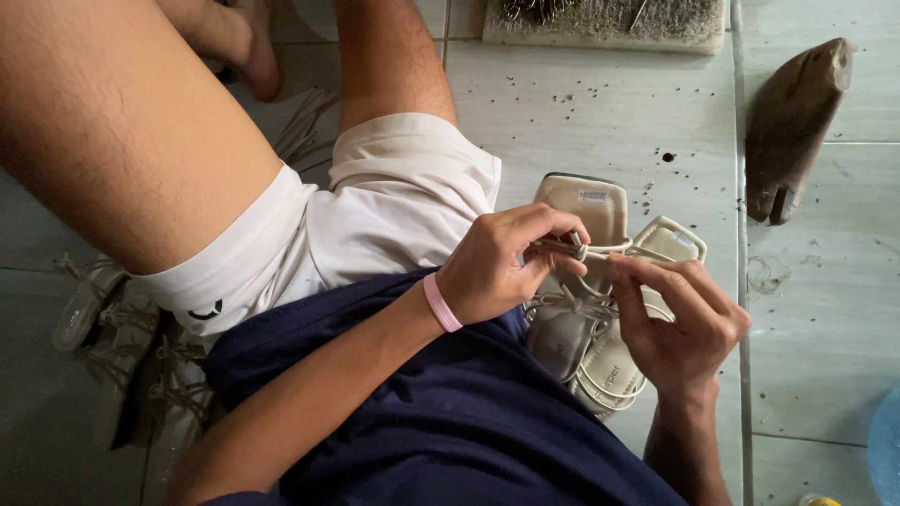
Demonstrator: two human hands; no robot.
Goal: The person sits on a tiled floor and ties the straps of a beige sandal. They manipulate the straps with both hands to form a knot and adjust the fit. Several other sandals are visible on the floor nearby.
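I sit on a tiled floor with a pair of cream strappy sandals (586,201) held together in front of my lap. My left hand (502,267), with a pink band at its wrist, pinches a thin cream strap (600,249) near the sandals' toe end. My right hand (680,323) pinches the same strap from the other side, its fingers lying over the second sandal (667,240). The strap is looped or knotted between my fingertips. The heels of both sandals are partly hidden by my hands.
A dark wooden shoe last (792,122) lies on the tiles at the right. A grey block (609,23) with metal bits stands at the top. More strappy sandals (103,309) lie at the left under my leg. A blue object (886,445) shows at the right edge.
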